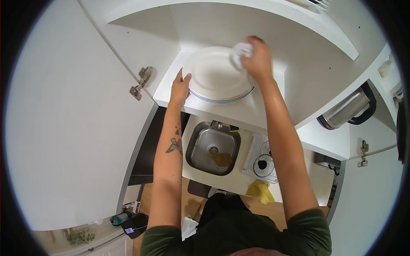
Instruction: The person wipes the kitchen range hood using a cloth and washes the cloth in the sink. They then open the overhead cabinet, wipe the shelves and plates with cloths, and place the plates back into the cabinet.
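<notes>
Gripping a bunched white cloth (pixel 243 51) in the right hand (pixel 258 59) over the right side of the big plates (pixel 211 72) on the white shelf (pixel 256 113), with the left hand (pixel 180 88) open at the other edge, likely to stop sliding.

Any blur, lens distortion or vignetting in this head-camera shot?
Head view: right hand and white cloth smeared, apparently by motion; left hand sharper; wide-lens distortion seemingly bows the upper shelf; black vignette darkens corners; soft highlights on the sink.

Two hands (pixel 180 88) (pixel 257 63) — one kettle (pixel 348 109) — one sink (pixel 209 160).
</notes>
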Demonstrator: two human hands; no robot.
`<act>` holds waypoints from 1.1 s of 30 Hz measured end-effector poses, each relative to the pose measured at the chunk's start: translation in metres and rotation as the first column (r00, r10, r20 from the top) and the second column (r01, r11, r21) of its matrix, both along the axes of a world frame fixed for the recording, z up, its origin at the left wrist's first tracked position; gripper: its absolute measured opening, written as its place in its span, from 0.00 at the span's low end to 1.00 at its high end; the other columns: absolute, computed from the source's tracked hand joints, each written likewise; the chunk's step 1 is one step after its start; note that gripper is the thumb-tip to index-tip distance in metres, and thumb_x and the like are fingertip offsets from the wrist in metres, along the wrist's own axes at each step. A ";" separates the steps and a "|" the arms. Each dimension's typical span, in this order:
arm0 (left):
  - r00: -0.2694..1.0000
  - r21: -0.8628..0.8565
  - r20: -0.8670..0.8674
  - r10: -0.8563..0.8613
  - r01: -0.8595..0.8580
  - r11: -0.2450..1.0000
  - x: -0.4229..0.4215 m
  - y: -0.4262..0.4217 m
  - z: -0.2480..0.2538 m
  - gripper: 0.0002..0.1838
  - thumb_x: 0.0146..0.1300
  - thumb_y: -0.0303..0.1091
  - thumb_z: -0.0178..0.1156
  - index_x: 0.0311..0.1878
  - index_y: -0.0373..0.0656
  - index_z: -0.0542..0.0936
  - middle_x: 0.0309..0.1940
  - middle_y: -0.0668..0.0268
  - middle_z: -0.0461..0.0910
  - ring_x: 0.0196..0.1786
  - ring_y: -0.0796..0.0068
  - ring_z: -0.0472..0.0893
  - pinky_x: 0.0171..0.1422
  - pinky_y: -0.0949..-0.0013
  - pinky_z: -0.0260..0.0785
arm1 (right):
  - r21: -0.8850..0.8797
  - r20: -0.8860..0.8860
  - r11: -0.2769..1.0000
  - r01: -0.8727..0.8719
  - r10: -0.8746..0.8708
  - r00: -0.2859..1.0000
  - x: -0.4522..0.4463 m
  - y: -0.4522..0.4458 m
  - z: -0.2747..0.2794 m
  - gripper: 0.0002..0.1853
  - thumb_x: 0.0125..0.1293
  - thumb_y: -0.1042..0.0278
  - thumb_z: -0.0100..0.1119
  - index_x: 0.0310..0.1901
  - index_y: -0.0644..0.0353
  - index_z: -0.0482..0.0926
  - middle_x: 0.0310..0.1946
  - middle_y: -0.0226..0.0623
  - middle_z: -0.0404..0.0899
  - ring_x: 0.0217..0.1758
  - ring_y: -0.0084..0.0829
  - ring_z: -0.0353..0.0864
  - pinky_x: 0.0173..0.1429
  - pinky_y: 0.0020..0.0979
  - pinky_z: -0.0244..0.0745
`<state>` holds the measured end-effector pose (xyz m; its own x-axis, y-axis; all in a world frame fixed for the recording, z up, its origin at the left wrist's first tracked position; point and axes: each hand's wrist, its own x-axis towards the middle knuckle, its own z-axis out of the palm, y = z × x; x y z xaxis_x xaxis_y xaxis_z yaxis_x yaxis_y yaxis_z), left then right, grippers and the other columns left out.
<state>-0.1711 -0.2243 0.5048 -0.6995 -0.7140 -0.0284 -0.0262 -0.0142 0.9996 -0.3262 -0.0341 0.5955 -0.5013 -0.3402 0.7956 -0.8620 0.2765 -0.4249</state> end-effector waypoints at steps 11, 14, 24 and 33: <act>0.988 -0.063 -0.140 0.066 -0.075 0.995 -0.010 0.000 -0.013 0.24 0.63 0.30 0.49 0.63 0.34 0.63 0.51 0.51 0.74 0.50 0.67 0.75 0.55 0.70 0.63 | 0.457 0.136 0.780 -0.428 0.415 0.900 0.026 -0.111 -0.051 0.18 0.45 0.63 0.58 0.39 0.60 0.81 0.41 0.37 0.75 0.44 0.45 0.68 0.52 0.37 0.68; 0.990 -0.115 -0.102 0.099 -0.111 0.987 -0.009 0.000 -0.012 0.24 0.64 0.30 0.48 0.62 0.34 0.63 0.48 0.52 0.75 0.48 0.68 0.75 0.54 0.71 0.64 | 0.532 0.190 0.676 -0.511 0.493 0.849 0.032 -0.090 -0.049 0.14 0.45 0.71 0.54 0.36 0.61 0.80 0.41 0.36 0.74 0.44 0.40 0.66 0.51 0.35 0.67; 0.994 -0.054 -0.080 0.078 -0.083 0.995 -0.012 0.000 -0.009 0.23 0.64 0.30 0.47 0.62 0.34 0.64 0.43 0.56 0.77 0.42 0.73 0.75 0.49 0.73 0.65 | 0.579 0.280 0.623 -0.526 0.455 0.846 0.014 -0.005 -0.035 0.10 0.40 0.76 0.54 0.29 0.64 0.79 0.38 0.35 0.74 0.44 0.38 0.67 0.51 0.34 0.66; 0.994 -0.093 -0.075 0.077 -0.084 0.992 -0.005 0.011 0.003 0.22 0.65 0.29 0.45 0.63 0.35 0.63 0.47 0.54 0.76 0.47 0.71 0.75 0.54 0.71 0.64 | 0.516 0.032 0.801 -0.303 0.335 0.942 0.010 -0.142 -0.053 0.11 0.46 0.67 0.60 0.33 0.58 0.82 0.39 0.36 0.74 0.46 0.40 0.70 0.50 0.37 0.71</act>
